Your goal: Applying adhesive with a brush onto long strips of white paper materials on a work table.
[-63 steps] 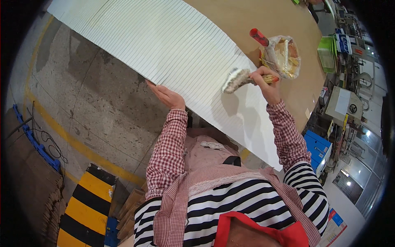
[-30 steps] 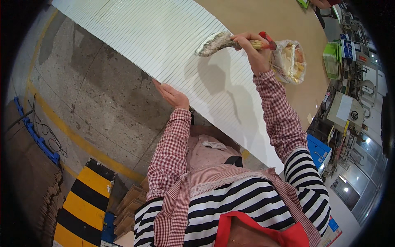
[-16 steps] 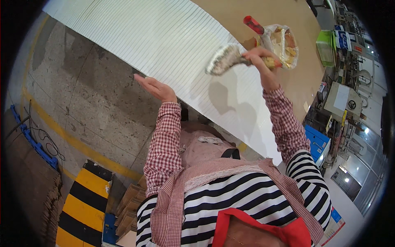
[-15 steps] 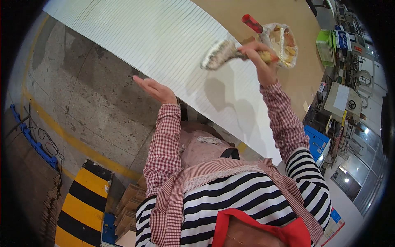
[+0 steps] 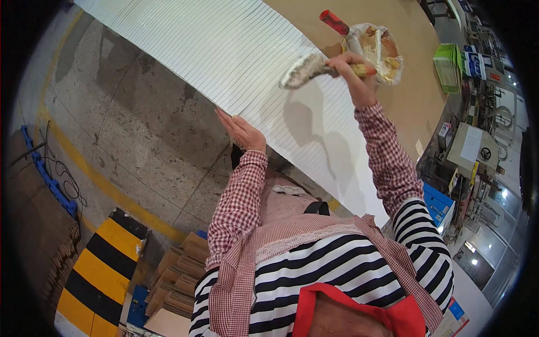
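White corrugated sheet (image 5: 236,62) is looking ribbed & matt, prob. plastic or card, w/ brush (image 5: 314,66) showing pale matted bristles on a wooden handle, worktop (image 5: 410,112) reading as smooth matt brown board, floor (image 5: 135,129) showing rough speckled concrete.

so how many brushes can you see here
2. One brush with pale bristles is in the right hand, held over the white lined sheet. A red-handled one sticks out of the bag on the brown table. The bag may hide more.
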The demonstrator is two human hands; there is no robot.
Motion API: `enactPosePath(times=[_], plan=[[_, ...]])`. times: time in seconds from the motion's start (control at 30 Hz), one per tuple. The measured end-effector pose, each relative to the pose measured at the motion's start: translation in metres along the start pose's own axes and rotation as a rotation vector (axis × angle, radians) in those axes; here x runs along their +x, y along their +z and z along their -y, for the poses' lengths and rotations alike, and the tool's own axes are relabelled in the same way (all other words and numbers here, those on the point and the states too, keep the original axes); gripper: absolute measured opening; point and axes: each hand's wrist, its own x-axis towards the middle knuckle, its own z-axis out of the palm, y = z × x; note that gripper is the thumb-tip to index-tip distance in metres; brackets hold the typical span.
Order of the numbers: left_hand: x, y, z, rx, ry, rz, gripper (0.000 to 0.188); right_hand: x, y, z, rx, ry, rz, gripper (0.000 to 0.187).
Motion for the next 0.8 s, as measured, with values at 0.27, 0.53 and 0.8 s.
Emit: enactPosePath(times=[0.27,0.53,0.8], plan=[[0.0,-0.003,-0.007,-0.032,-0.052,0.008,0.056,-0.04,-0.026,-0.026,-0.09,0.159,0.01,0.014],[0.0,0.002,-0.01,-0.044,-0.063,0.021,0.058,-0.029,-0.018,0.002,0.025,0.06,-0.032,0.009],[0.001,0.001,-0.005,-0.038,-0.05,0.001,0.059,-0.074,-0.056,-0.012,-0.008,0.132,-0.025,0.01]])
